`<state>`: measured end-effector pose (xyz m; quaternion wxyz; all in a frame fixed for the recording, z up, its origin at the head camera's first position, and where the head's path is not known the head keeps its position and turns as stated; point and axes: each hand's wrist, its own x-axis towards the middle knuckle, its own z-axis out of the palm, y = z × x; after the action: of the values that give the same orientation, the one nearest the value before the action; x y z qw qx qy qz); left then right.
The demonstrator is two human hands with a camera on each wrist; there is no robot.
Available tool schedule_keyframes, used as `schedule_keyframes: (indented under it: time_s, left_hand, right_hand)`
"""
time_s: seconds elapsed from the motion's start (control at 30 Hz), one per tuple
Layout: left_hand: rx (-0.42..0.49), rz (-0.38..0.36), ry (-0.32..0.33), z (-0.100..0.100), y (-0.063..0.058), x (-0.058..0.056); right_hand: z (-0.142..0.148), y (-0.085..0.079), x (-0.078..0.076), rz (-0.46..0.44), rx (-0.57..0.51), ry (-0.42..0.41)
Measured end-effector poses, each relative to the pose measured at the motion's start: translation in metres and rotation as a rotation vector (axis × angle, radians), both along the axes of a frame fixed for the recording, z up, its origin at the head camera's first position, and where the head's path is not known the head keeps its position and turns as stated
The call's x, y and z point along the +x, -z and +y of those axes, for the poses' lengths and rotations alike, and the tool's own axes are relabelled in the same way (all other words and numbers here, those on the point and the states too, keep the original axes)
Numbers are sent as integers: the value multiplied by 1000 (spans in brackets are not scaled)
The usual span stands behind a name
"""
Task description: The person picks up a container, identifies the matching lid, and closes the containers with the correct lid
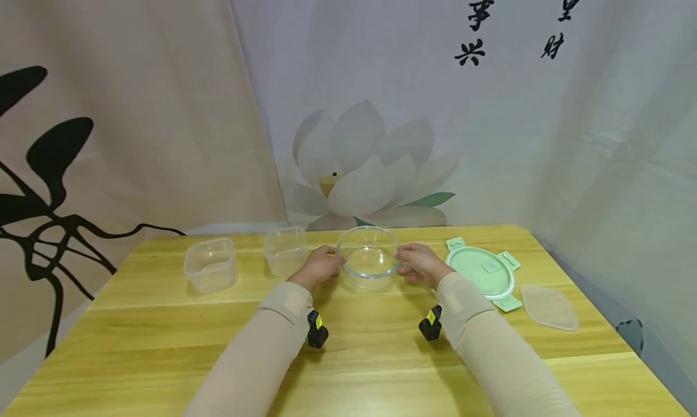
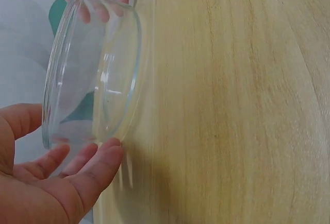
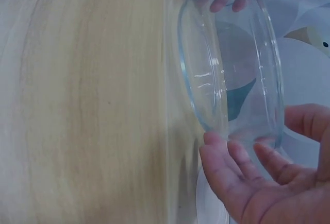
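Note:
A round clear glass bowl is upright between my two hands, near the back of the wooden table. My left hand holds its left side, thumb at the rim and fingers against the wall lower down. On the opposite side my right hand grips it in the same way. Both wrist views show fingertips through the glass wall of the bowl. Whether its base touches the tabletop, I cannot tell.
Two clear plastic containers stand left of my hands on the wooden table. To the right lie a green lid with clip flaps and a translucent lid. A printed curtain hangs behind the table.

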<state>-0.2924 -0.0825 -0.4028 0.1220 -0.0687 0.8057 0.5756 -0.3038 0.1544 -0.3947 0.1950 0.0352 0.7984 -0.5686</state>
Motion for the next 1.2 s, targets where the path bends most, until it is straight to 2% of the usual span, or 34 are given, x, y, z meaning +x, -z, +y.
schedule_keyframes:
  time_s: [0.27,0.5,0.77,1.2]
  left_hand:
    - [57,-29,-25,1,0,1]
    - [123,-21,-54,5,1,4]
    - [148,-26,-76,11,0,9]
    - [176,-16,-69,9,1,15]
  right_hand:
    - [-1,0,-1,-21,-22,24]
    - [-1,-1,1,-24,-64,43]
    - [-2,-1,6,-27,-100,119]
    - [-11,-1,12,19,-48,175]
